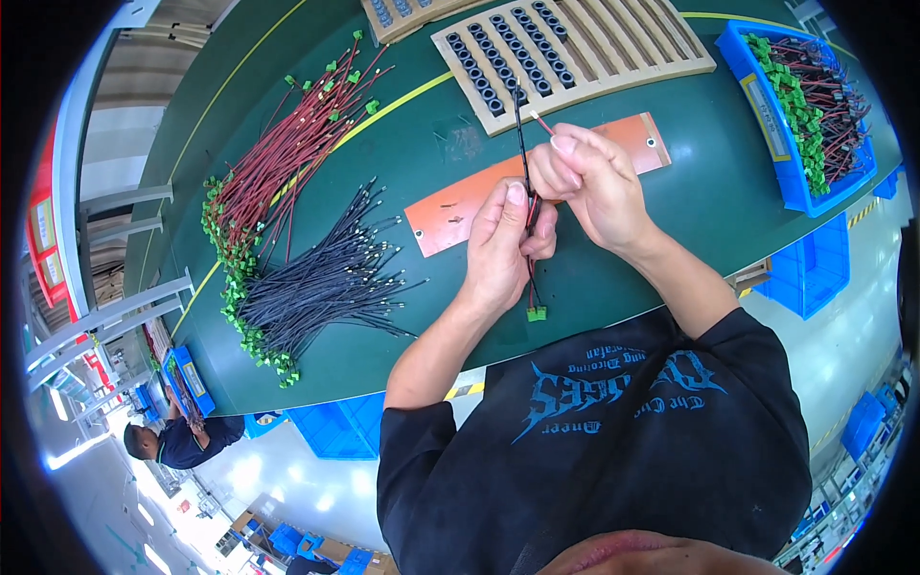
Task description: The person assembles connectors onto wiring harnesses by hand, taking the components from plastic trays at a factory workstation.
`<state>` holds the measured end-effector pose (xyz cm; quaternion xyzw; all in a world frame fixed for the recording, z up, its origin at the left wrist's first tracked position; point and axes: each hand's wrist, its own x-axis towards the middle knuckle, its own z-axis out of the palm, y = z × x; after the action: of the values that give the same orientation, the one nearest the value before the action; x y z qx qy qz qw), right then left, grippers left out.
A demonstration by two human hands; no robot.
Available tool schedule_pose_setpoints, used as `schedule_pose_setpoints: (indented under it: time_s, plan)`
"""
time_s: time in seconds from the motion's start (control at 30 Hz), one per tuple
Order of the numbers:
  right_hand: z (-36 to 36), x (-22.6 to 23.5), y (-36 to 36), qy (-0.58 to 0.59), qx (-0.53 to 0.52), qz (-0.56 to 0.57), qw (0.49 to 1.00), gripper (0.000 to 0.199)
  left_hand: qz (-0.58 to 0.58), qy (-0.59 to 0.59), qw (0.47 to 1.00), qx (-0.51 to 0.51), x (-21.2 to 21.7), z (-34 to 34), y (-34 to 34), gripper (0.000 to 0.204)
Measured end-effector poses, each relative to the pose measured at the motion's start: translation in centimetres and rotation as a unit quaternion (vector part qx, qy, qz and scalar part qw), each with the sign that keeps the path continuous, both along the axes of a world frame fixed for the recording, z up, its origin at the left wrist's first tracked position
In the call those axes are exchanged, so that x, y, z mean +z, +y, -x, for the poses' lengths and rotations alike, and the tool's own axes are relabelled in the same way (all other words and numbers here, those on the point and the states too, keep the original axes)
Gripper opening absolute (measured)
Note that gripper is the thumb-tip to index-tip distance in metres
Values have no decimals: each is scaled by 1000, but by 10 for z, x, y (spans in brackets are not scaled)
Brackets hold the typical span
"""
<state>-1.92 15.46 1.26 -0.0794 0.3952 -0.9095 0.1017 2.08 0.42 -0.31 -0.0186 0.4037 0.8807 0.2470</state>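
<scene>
My left hand (496,240) is closed round a wire lead, with the thumb pressed along it. The lead's black wire (522,139) rises above the fingers, and a small green connector (537,313) hangs from its lower end. Close beside it, my right hand (604,187) is pinched shut on the red wire (543,125), whose pale tip pokes out above the fingers. Both hands are over an orange-brown board (441,220) on the green table (374,369). The fingers hide where the two wires meet.
To the left lie bundles of red wires (278,163) and black wires (316,273) with green connectors. Behind my hands stands a slotted wooden rack (632,57) with black rings (498,62). A blue bin (795,182) of leads stands right. A person (182,441) is at far left.
</scene>
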Motion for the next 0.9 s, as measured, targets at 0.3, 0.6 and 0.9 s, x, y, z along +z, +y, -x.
schedule_pose_setpoints:
  time_s: [0.3,0.6,0.9]
  plan:
    - [-2,-3,-6,-19,-90,-26,995,32,9,5,1000,-6,-13,-7,11,34]
    - [24,-12,15,37,-99,-140,984,33,22,39,998,-32,-7,-6,11,48]
    - [9,-4,33,-2,20,-277,961,36,29,13,998,-61,-2,-11,7,45]
